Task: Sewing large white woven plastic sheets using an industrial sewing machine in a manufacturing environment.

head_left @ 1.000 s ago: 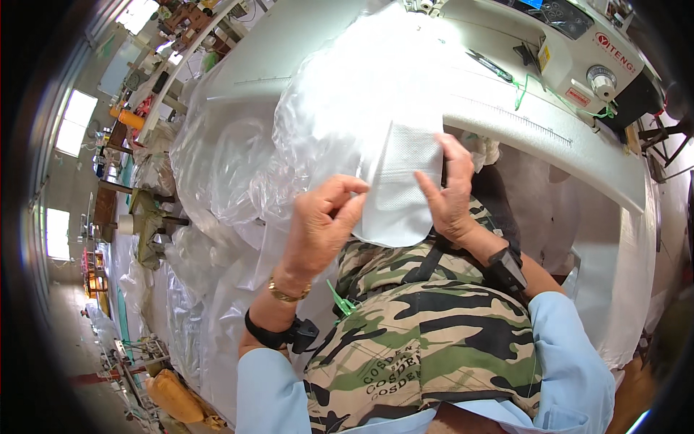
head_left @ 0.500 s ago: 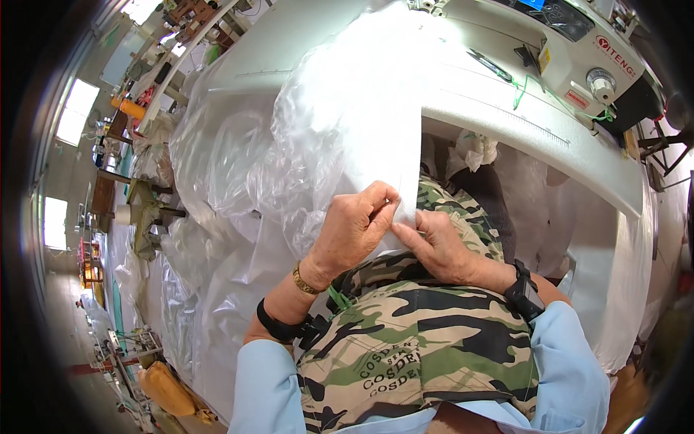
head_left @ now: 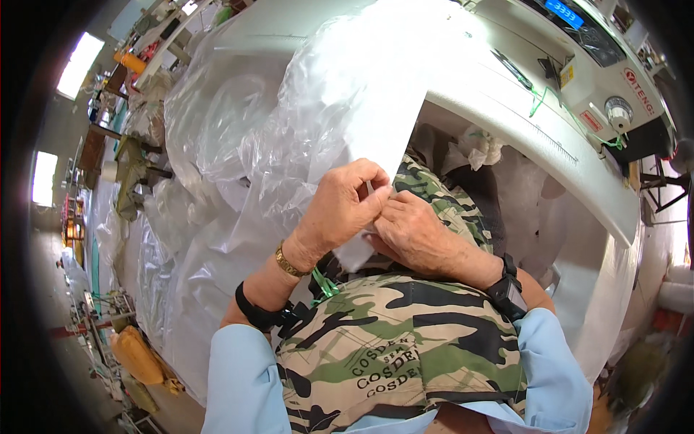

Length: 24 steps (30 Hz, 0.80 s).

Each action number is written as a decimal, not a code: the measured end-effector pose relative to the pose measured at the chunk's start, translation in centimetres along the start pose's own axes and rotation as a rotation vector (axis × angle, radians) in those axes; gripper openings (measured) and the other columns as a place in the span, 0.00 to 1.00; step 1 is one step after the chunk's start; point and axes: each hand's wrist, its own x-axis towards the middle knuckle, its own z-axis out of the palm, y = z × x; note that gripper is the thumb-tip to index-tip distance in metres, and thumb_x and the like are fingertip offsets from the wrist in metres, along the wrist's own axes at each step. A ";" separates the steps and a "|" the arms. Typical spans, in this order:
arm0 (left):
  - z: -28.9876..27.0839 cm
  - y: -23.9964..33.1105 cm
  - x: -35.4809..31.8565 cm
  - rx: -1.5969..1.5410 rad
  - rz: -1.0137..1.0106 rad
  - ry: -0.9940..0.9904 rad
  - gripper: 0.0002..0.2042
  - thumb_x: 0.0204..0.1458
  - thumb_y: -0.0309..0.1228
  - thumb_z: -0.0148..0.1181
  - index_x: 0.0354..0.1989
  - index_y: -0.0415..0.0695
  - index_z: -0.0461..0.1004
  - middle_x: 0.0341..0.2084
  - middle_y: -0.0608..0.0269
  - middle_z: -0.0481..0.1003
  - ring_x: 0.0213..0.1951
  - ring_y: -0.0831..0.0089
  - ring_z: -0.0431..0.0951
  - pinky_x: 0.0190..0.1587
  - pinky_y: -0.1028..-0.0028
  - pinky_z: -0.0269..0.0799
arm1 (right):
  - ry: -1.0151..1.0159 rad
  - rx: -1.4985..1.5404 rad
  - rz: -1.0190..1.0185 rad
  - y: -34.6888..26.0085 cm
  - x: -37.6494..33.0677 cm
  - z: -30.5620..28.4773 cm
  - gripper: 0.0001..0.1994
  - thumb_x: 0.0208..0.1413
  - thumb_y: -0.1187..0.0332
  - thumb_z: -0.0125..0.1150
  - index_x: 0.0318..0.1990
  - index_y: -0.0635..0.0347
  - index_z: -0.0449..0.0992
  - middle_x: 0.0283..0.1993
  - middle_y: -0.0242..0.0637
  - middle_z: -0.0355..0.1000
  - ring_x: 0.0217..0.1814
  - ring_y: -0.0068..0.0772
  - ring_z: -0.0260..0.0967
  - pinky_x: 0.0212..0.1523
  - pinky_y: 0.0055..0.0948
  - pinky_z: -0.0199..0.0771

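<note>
Plastic sheet (head_left: pixel 383 123), clear and crinkled, fills the middle of the head view and runs from the hands up toward twelve o'clock across the white table (head_left: pixel 549 145). I see my left hand (head_left: pixel 343 206) curled, thumb and fingers pinching the sheet's lower edge at the centre. My right hand (head_left: pixel 419 235) sits just at its three o'clock, touching it, fingers closed on the same edge. A gold bracelet (head_left: pixel 289 262) and a black band (head_left: pixel 256 312) ring the left wrist; a black watch (head_left: pixel 508 293) rings the right. At one o'clock stands a white sewing machine (head_left: pixel 614 94). More loose plastic (head_left: pixel 217 130) heaps at ten o'clock. A camouflage apron (head_left: pixel 405 340) covers the lap at six o'clock.
</note>
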 end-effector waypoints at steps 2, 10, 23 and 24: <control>-0.2 0.1 -0.1 -0.019 -0.040 0.068 0.04 0.56 0.24 0.60 0.35 0.35 0.76 0.25 0.68 0.72 0.23 0.86 0.65 0.25 0.80 0.62 | 0.046 0.123 -0.082 2.0 0.0 -0.1 0.10 0.54 0.63 0.66 0.35 0.59 0.76 0.33 0.37 0.75 0.35 0.36 0.73 0.38 0.36 0.70; -0.3 2.3 -1.4 0.078 0.151 0.232 0.13 0.57 0.17 0.55 0.51 0.36 0.76 0.28 0.67 0.73 0.23 0.86 0.69 0.24 0.82 0.64 | 0.285 0.673 0.445 7.8 4.7 4.4 0.10 0.52 0.67 0.64 0.37 0.63 0.76 0.42 0.46 0.75 0.40 0.48 0.76 0.41 0.39 0.76; 1.3 -0.1 -0.6 0.225 0.216 0.180 0.12 0.52 0.18 0.58 0.46 0.34 0.76 0.26 0.54 0.68 0.23 0.64 0.69 0.28 0.70 0.66 | 0.096 -0.225 0.497 11.1 4.8 -6.2 0.09 0.59 0.65 0.58 0.30 0.61 0.75 0.25 0.45 0.74 0.29 0.48 0.76 0.33 0.45 0.77; 1.8 -0.4 -0.2 0.222 0.234 0.155 0.11 0.51 0.18 0.58 0.44 0.34 0.76 0.25 0.54 0.67 0.23 0.64 0.69 0.28 0.69 0.65 | 0.200 -0.303 0.478 12.2 4.7 -7.3 0.09 0.59 0.65 0.58 0.31 0.60 0.74 0.27 0.43 0.75 0.30 0.46 0.76 0.34 0.44 0.76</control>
